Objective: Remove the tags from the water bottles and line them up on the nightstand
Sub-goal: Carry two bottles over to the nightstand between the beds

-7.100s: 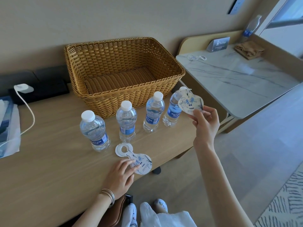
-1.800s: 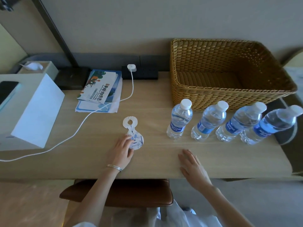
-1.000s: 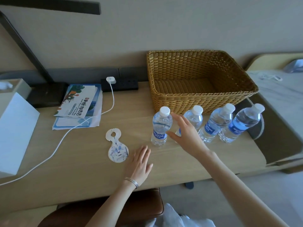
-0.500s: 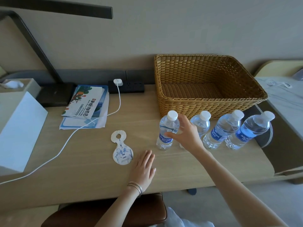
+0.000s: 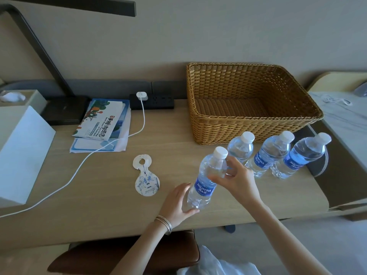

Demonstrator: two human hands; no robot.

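Lifted out of its row since half a second ago, the leftmost bottle now hangs tilted above the wooden desk (image 5: 99,205), cap leaning toward the basket, and the left hand has come off the desktop to meet it.

Across the back right of the desk sits a wicker basket (image 5: 218,128); a white box (image 5: 21,153) fills the left edge, and a marble-topped table (image 5: 345,124) adjoins on the right. A brown chair (image 5: 127,257) is tucked under the near edge. Brochures (image 5: 103,120) lie behind centre, with a white cable (image 5: 79,169) running from a plug (image 5: 141,95) across them and off to the left.

Three bottles (image 5: 266,157) stand upright just in front of the basket, close together, caps bare; the nearest is partly hidden behind the lifted bottle (image 5: 204,181).

The right hand (image 5: 241,181) grips the lifted bottle's shoulder, thumb and fingers curled round it. The left hand (image 5: 176,203) cups its base, thumb beneath, fingers up the left side.

Flat on the desk, just left of the hands, lies a paper tag (image 5: 147,180), ring end toward the wall.
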